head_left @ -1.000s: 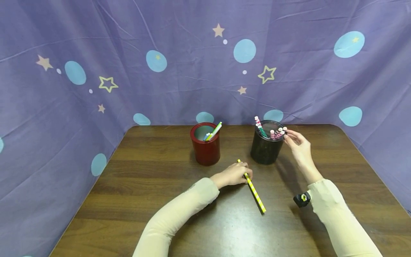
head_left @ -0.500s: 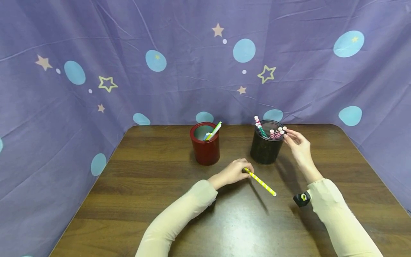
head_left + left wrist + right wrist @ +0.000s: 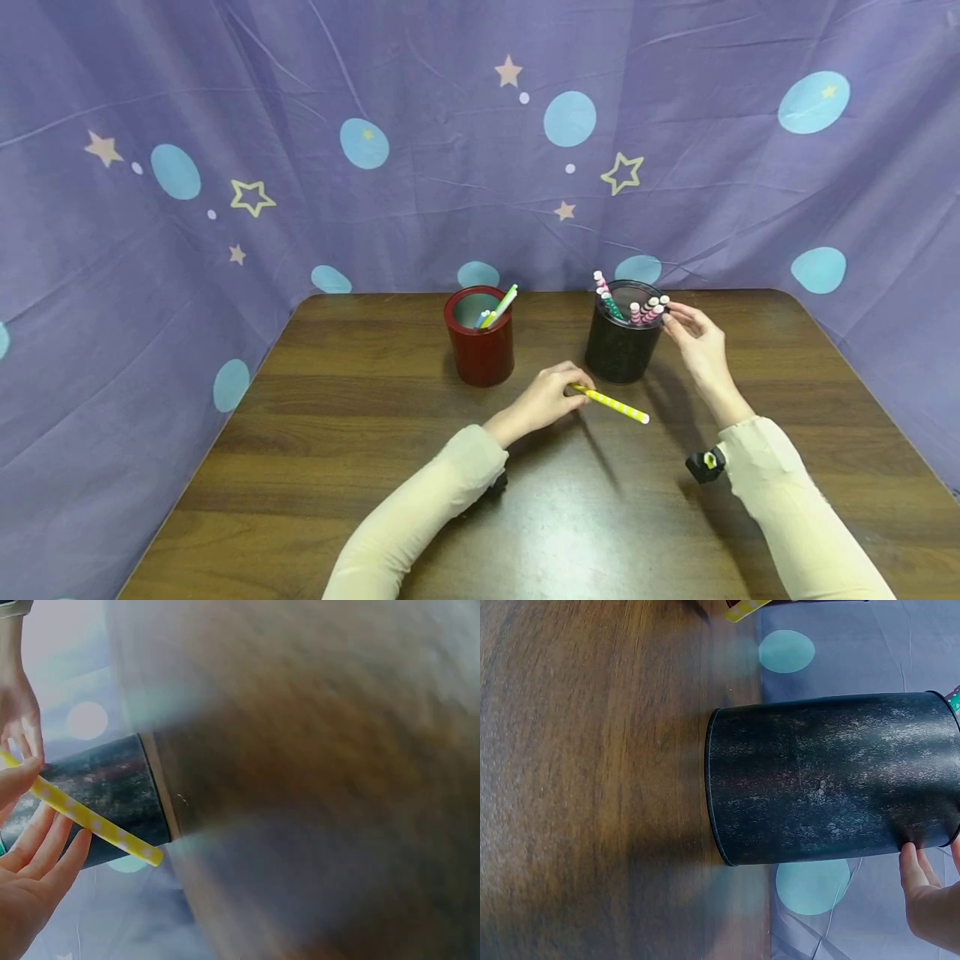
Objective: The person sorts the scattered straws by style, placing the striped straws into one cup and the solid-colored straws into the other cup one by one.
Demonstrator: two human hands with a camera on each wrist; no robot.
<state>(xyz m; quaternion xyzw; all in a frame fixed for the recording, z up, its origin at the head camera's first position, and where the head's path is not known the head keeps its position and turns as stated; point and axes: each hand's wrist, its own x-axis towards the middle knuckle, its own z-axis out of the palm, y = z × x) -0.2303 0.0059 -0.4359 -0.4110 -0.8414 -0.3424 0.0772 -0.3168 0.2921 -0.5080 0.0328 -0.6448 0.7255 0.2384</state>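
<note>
My left hand (image 3: 546,398) pinches a yellow paper straw (image 3: 618,406) with white dots between thumb and fingers. The straw is raised off the table and points to the right, in front of the black can (image 3: 622,350). In the left wrist view the straw (image 3: 101,823) crosses in front of the can. Several patterned paper straws (image 3: 647,313), pink, black and green with white, stand in the can. My right hand (image 3: 703,350) rests its fingertips on the right side of the can near the rim; in the right wrist view these fingertips (image 3: 908,855) touch the wall.
A red can (image 3: 483,357) stands left of the black one, with several thin green, white, blue and yellow sticks (image 3: 501,307) in it. Both cans stand toward the back of the brown wooden table (image 3: 337,433). A purple patterned curtain (image 3: 420,208) hangs behind.
My left hand has lifted the yellow straw from the table. Its near end has swung up and to the right, and the hand has moved slightly toward the back. The right hand stays still.
</note>
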